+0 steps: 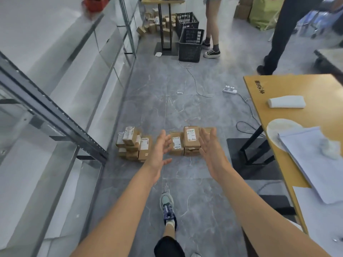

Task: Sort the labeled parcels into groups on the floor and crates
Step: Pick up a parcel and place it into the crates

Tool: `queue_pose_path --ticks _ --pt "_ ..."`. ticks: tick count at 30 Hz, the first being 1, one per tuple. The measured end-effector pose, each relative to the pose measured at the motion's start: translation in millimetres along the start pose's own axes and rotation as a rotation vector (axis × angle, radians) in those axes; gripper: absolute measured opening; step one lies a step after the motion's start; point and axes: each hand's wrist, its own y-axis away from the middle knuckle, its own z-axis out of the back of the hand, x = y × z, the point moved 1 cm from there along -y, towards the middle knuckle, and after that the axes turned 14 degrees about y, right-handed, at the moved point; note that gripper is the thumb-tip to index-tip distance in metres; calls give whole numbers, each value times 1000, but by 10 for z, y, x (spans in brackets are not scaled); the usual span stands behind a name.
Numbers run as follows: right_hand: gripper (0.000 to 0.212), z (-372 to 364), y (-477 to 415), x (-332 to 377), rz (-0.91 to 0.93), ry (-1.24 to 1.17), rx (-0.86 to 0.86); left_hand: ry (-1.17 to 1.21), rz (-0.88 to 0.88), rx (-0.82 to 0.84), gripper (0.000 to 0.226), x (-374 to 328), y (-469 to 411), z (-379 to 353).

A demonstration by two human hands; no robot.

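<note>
Two groups of labeled brown cardboard parcels stand on the grey floor ahead of me. The left stack [132,144] sits beside a metal shelf post. The right group [187,140] lies between my outstretched hands. My left hand [160,148] is open with spread fingers, to the left of that group and holding nothing. My right hand [210,145] is open too, palm facing inward, covering the group's right edge. Two black plastic crates [190,45] stand farther back, with a heap of loose parcels [157,25] behind them.
A metal shelving frame [55,112] runs along the left. A wooden table [297,115] with papers and a towel fills the right, its black base on the floor. Cables and a power strip [229,89] lie ahead. Two people stand at the back.
</note>
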Motion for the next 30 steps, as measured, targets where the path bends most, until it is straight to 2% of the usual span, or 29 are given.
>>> queue_pose_path --ticks 5,9,13,19,30 --pt "75 127 -800 74 -70 10 -68 -4 84 40 66 -158 -1019 -60" --pt "68 218 -1326 154 -123 24 -120 1 148 63 61 -306 -1663 -120" --pt "75 369 -1798 133 -200 34 -138 -17 206 56 56 -384 -2148 -188" --pt "81 669 -2460 27 -299 48 -114 -77 267 40 66 -347 -2773 -357" --pt "80 1380 -3857 -679 -491 50 -33 -108 389 -106 70 144 -4114 -796"
